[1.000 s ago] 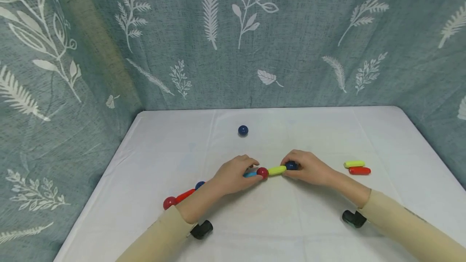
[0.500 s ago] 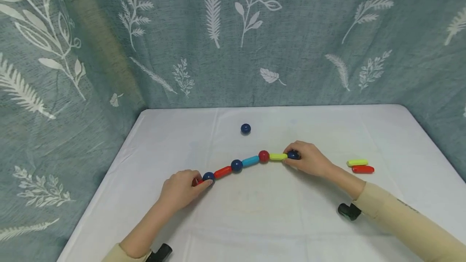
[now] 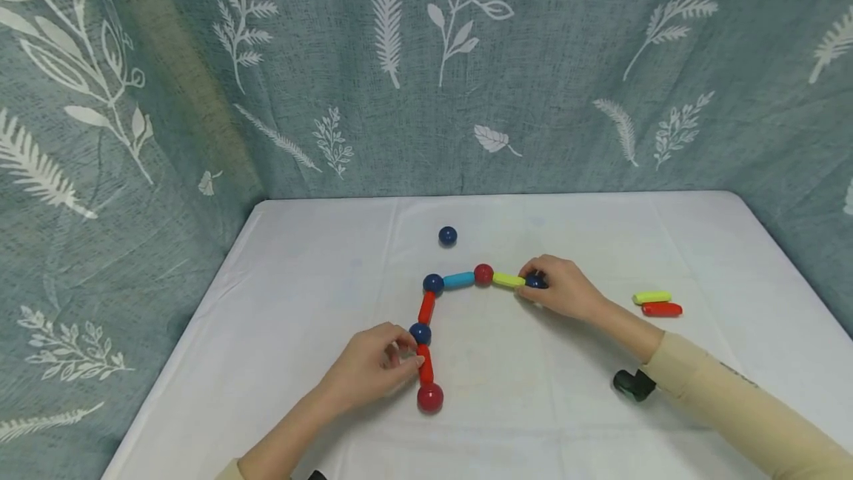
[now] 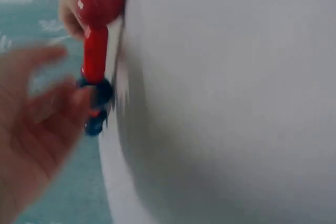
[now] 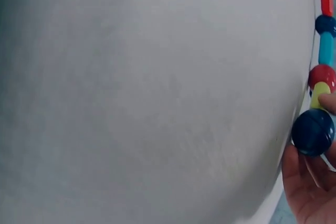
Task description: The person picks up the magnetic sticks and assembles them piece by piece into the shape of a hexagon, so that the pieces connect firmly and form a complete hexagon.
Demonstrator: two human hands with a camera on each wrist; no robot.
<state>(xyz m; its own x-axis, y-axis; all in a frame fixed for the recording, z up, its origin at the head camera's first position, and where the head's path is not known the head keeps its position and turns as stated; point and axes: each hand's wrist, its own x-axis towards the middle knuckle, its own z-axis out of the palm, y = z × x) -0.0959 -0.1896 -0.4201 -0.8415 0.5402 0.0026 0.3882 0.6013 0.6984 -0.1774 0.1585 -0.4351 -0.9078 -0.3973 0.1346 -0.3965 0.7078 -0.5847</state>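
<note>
A bent chain of balls and rods lies on the white table. From its near end it runs red ball (image 3: 430, 398), red rod (image 3: 426, 369), blue ball (image 3: 420, 333), red rod (image 3: 426, 307), blue ball (image 3: 433, 284), light blue rod (image 3: 458, 280), red ball (image 3: 483, 274), yellow-green rod (image 3: 509, 280) and dark blue ball (image 5: 313, 132). My right hand (image 3: 563, 287) pinches that last ball. Beside the near red rod and blue ball is my left hand (image 3: 369, 365), its fingers loosely spread. It is blurred in the left wrist view; whether fingertips touch the chain is unclear.
A loose dark blue ball (image 3: 448, 236) sits farther back on the white table (image 3: 320, 258). At the right, a yellow-green rod (image 3: 651, 298) and a red rod (image 3: 662, 310) lie side by side. A patterned curtain (image 3: 413, 139) hangs behind the table.
My left hand moved left along the chain, held its left part, then swung that part right and toward me. The chain is now bent at a blue ball. My right hand shifted slightly away from me.
</note>
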